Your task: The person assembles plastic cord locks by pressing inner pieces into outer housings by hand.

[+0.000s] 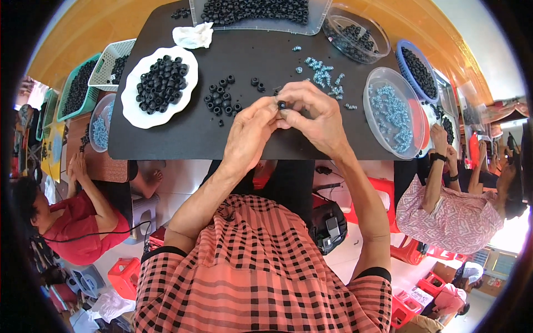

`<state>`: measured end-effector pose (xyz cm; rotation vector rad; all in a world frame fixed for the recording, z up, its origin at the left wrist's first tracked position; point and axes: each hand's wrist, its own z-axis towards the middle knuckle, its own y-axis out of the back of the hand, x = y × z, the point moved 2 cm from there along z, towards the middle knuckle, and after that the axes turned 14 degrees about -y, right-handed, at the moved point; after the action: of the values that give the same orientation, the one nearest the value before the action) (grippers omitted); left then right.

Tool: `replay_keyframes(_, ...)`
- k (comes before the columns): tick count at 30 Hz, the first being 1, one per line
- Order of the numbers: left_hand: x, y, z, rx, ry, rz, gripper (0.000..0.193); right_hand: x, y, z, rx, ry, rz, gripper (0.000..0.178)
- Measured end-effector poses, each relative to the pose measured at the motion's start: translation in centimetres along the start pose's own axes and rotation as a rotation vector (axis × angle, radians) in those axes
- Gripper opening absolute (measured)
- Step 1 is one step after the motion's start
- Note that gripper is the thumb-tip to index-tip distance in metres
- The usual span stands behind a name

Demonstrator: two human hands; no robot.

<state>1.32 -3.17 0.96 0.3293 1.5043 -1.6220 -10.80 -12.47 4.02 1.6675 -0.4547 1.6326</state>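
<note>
Above the near edge of the dark table (177,133), my two hands meet. The thumb and index finger of my right hand (315,114) pinch a small round black plastic piece (281,104). My left hand (251,126) is closed, its fingertips pressed together against the same piece; whether they hold something else is hidden. Left of my hands lies a loose group of black knob-like pieces (221,100). Beyond my right hand are scattered small blue-and-silver ribbed pieces (321,72).
A white scalloped plate (129,105) of black pieces stands at left, by a crumpled white cloth (192,35). A clear bin (261,26) and a round tub (338,16) are at the back. A clear bowl (373,133) of blue pieces sits right. People work on both sides.
</note>
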Motion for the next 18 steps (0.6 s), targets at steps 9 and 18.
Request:
replay_keyframes(9,0.6,0.3,-0.7,-0.041,0.093,-0.01,0.021,-0.1,0.1,-1.6,-0.068,0.193,-0.102,0.026)
replay_keyframes(18,-0.6,-0.3,-1.0,0.0,0.211,0.171,0.02,-0.8,0.6,-1.9,0.01,0.146,-0.068,0.028)
